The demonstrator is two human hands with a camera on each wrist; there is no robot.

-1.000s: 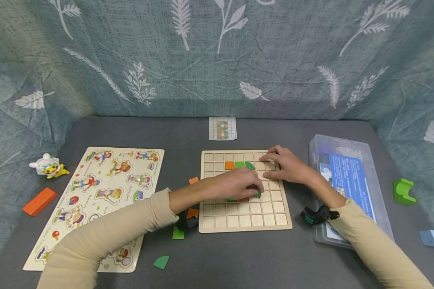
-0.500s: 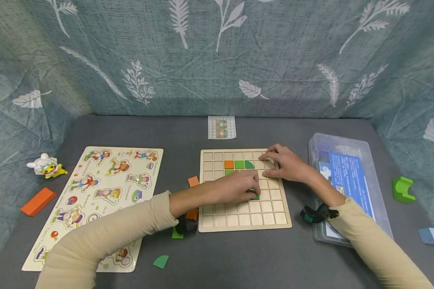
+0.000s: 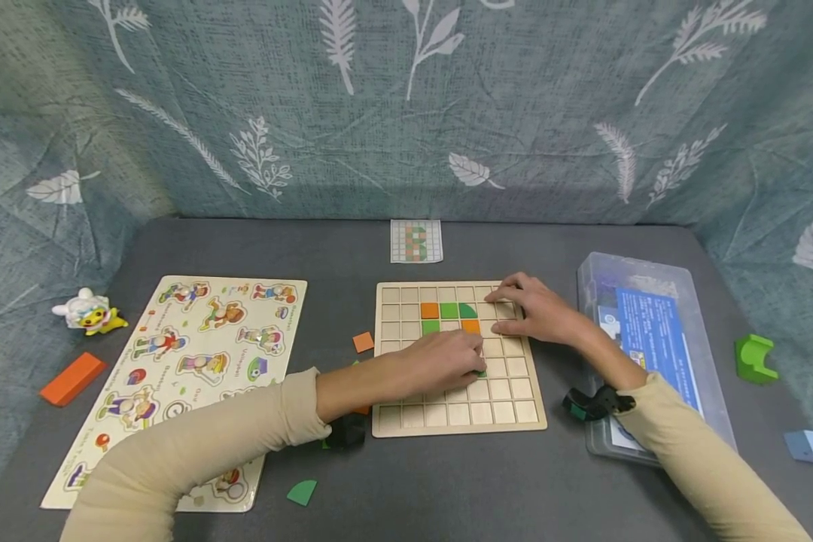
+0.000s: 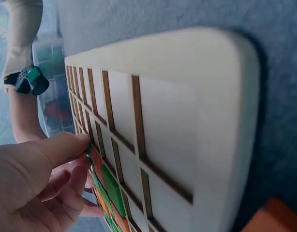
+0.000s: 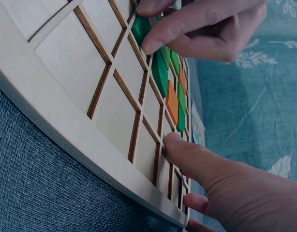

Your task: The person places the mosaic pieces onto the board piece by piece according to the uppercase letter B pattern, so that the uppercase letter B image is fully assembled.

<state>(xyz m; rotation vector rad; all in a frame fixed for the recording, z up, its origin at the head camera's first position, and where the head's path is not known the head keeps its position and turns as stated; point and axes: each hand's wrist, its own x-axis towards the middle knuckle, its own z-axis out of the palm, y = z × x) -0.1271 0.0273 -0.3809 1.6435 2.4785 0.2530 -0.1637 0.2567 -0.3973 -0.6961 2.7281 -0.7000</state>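
Observation:
A wooden grid board [image 3: 508, 410] lies in the middle of the grey table. Its upper rows hold an orange square [image 3: 430, 309], a green square [image 3: 449, 309], a green quarter-round [image 3: 468, 309], another green square [image 3: 430, 327] and an orange square [image 3: 470, 326]. My left hand [image 3: 477, 366] reaches over the board's middle and pinches a small green piece [image 3: 482, 373] against a cell; the right wrist view shows that piece [image 5: 140, 29] under a fingertip. My right hand [image 3: 508, 312] lies flat on the board's upper right cells, fingers straight.
A pattern card [image 3: 416, 241] lies behind the board. Loose orange [image 3: 363, 342] and green [image 3: 302, 493] pieces lie left of it, beside a character puzzle [image 3: 196, 361]. A clear plastic box [image 3: 650, 354] sits right. A toy [image 3: 88, 312] and blocks [image 3: 73, 378] [image 3: 755, 360] [image 3: 811, 446] lie at the edges.
My left hand has drawn back slightly toward me, uncovering the second-row green and orange squares. The right hand has stayed where it was.

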